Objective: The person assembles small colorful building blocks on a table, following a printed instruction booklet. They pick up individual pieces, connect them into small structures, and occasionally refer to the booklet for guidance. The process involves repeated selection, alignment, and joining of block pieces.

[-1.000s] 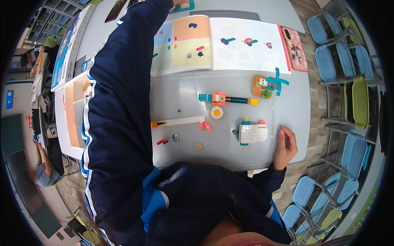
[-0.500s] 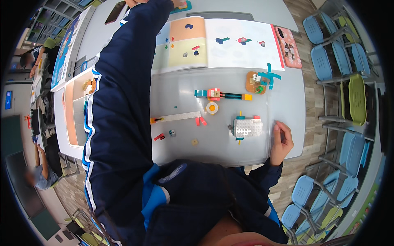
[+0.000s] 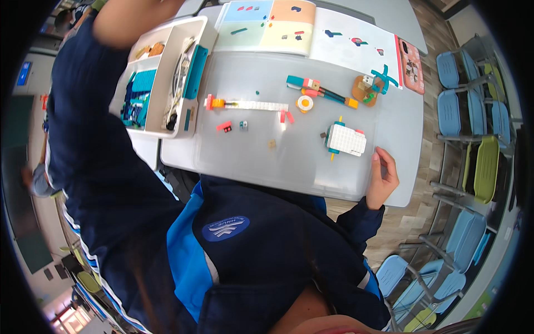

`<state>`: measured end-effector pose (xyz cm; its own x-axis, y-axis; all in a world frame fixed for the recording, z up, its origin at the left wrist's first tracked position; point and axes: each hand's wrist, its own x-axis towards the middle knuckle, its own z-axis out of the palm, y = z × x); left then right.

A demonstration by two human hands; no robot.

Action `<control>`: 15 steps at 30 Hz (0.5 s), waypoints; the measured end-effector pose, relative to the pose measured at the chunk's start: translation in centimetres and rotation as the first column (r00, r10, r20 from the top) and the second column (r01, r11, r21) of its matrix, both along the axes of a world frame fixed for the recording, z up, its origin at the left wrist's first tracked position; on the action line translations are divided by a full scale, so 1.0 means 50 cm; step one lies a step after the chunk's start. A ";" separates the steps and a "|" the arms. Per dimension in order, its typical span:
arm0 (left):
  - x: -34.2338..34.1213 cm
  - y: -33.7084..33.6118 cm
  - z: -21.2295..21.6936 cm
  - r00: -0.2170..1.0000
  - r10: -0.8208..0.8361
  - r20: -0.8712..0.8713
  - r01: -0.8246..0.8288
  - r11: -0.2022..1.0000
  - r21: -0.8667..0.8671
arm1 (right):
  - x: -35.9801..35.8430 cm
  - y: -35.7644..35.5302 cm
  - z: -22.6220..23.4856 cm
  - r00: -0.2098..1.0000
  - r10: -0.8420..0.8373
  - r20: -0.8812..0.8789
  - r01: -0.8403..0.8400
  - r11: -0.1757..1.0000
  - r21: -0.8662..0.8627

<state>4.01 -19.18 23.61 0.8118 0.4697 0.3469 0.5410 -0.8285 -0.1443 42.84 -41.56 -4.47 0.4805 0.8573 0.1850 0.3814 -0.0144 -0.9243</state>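
Observation:
My right hand [image 3: 382,179] rests on the near right edge of a clear plastic tray [image 3: 289,172] that covers the grey table, fingers loose and holding nothing. Closest to it is a white studded plate model [image 3: 346,139]. Further off lie a long white beam with orange and red ends [image 3: 247,104], a teal beam with pink and orange bricks [image 3: 320,92], an orange-and-white wheel [image 3: 304,103] and a brown disc with a teal cross [image 3: 370,89]. My left arm [image 3: 133,19] reaches up past the top edge, so that hand is out of the picture.
A white sorting tray [image 3: 161,78] with teal parts stands at the table's left. An open instruction booklet [image 3: 300,28] lies at the back, a pink card [image 3: 411,67] beside it. Small loose bricks [image 3: 225,127] dot the middle. Blue and green chairs [image 3: 484,167] line the right.
My left arm has lifted and swung left, uncovering the sorting tray and the table's left side. The view has shifted closer. My right hand stays at the tray's edge.

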 end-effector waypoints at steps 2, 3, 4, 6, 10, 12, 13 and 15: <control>-0.097 -0.195 -0.016 0.986 0.142 -0.092 -0.146 0.989 -0.037 | -0.003 -0.006 0.005 0.996 0.081 0.034 -0.082 0.996 0.018; -0.072 -0.272 -0.025 0.971 0.211 -0.111 -0.224 0.967 -0.123 | -0.005 -0.007 0.008 0.990 0.115 0.078 -0.118 0.993 0.030; -0.075 -0.326 -0.035 0.967 0.235 -0.101 -0.248 0.959 -0.141 | -0.007 -0.003 0.013 0.982 0.149 0.113 -0.155 0.987 0.050; -0.099 -0.413 -0.073 0.942 0.334 0.030 -0.277 0.825 -0.492 | -0.011 0.001 0.020 0.969 0.217 0.121 -0.223 0.974 0.033; -0.153 -0.468 -0.221 0.753 0.613 0.239 -0.380 0.701 -0.603 | -0.016 0.006 0.030 0.926 0.280 0.252 -0.295 0.955 0.023; -0.177 -0.480 -0.279 0.661 0.700 0.270 -0.515 0.685 -0.515 | -0.022 0.006 0.036 0.895 0.307 0.325 -0.327 0.945 0.007; -0.187 -0.488 -0.290 0.651 0.708 0.272 -0.517 0.677 -0.524 | -0.024 0.010 0.038 0.878 0.314 0.362 -0.339 0.941 0.007; -0.211 -0.488 -0.294 0.644 0.705 0.296 -0.504 0.682 -0.529 | -0.021 0.010 0.028 0.876 0.329 0.352 -0.349 0.937 -0.006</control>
<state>-6.55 -43.58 8.91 0.0865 0.9597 0.2673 0.8493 -0.2113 0.4838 41.79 -41.06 -3.05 0.0606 0.9397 0.3367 0.6458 0.2203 -0.7311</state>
